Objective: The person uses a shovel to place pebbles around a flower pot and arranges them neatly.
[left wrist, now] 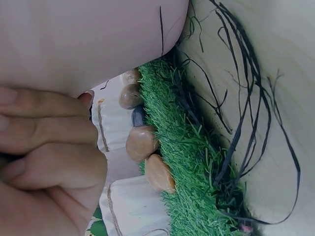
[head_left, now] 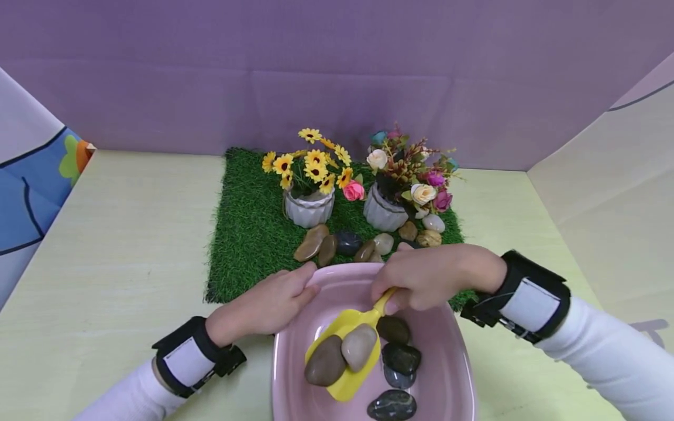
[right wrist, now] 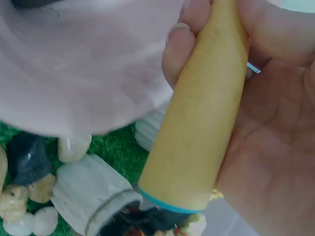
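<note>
In the head view my right hand (head_left: 426,278) grips the handle of a yellow toy shovel (head_left: 347,318) over a pink basin (head_left: 466,374). Two stones lie on its blade, a brown one (head_left: 325,361) and a pale grey one (head_left: 360,346). The right wrist view shows the handle (right wrist: 197,118) across the palm, its end ringed in blue. My left hand (head_left: 276,298) holds the basin at its far left rim, thumb over the edge; curled fingers (left wrist: 49,128) show beside the basin wall in the left wrist view. Several dark stones (head_left: 402,358) rest inside the basin, right of the blade.
Behind the basin lies a green turf mat (head_left: 247,228) with a row of stones (head_left: 326,250). On it stand a white pot (head_left: 309,210) of yellow flowers and another pot (head_left: 384,210) of mixed flowers. A purple backdrop (head_left: 337,76) rises behind the table (head_left: 142,234).
</note>
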Demonstrator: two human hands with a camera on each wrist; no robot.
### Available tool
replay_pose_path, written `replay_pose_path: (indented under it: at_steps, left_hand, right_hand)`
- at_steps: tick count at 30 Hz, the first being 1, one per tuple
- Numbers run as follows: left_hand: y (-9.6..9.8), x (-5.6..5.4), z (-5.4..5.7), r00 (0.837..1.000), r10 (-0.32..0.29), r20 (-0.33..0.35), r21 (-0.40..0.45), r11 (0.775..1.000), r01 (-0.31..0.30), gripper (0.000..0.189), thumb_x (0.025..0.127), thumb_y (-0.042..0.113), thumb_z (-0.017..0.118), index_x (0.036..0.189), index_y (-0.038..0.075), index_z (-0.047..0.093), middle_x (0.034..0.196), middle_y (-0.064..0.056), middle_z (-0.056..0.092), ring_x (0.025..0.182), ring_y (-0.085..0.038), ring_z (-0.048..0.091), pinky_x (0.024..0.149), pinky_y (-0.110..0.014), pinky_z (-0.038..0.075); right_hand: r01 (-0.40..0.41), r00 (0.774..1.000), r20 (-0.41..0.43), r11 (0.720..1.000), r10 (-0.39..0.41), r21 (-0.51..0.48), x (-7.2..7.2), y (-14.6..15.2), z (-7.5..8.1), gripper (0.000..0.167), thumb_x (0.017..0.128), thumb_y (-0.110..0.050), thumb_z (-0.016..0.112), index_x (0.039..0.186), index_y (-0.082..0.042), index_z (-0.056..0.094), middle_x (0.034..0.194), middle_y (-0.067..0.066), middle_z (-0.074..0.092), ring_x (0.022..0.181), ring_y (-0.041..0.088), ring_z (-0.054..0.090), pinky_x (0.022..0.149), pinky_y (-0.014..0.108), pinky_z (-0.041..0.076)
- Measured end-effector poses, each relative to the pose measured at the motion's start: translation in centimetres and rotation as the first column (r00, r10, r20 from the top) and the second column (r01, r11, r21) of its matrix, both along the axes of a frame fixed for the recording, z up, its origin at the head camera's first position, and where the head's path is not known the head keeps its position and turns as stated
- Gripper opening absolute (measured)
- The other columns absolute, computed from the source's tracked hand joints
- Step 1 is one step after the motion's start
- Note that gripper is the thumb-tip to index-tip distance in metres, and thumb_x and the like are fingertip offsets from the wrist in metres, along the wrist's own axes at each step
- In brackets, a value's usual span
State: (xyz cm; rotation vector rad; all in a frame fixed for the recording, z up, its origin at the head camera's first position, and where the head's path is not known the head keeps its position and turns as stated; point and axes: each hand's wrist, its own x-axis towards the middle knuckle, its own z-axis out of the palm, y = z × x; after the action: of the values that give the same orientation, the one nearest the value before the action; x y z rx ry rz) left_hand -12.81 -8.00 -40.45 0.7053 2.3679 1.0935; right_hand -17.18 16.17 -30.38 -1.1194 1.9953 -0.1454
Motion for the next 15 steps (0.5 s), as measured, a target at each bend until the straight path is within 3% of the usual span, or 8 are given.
replay_pose_path:
  at_steps: [10, 15]
  left_hand:
    - [0.0, 0.0, 0.1, 1.0, -0.002, 0.004, -0.011, 1.0, 0.002, 0.013, 0.099, 0.021, 0.037, 0.089, 0.012, 0.039, 0.065, -0.002, 0.05, 0.048, -0.007, 0.057, 0.042, -0.024, 0.047]
    - [0.1, 0.0, 0.0, 0.999, 0.008, -0.044, -0.06, 0.998, -0.01, 0.014, 0.099, 0.022, 0.038, 0.087, 0.014, 0.039, 0.063, -0.001, 0.043, 0.05, -0.006, 0.053, 0.045, -0.025, 0.046]
  right_hand:
    - [0.019, 0.999, -0.038, 0.996, -0.022, -0.09, -1.6, 1.2, 2.0, 0.018, 0.092, -0.017, 0.054, 0.103, -0.028, 0.064, 0.09, -0.016, 0.061, 0.071, 0.003, 0.048, 0.071, 0.023, 0.043]
    - [0.07, 0.997, -0.016, 0.991, -0.072, -0.111, -2.3, 2.0, 2.8, 0.014, 0.093, -0.017, 0.054, 0.092, -0.027, 0.062, 0.074, -0.014, 0.051, 0.062, 0.004, 0.042, 0.063, 0.021, 0.04]
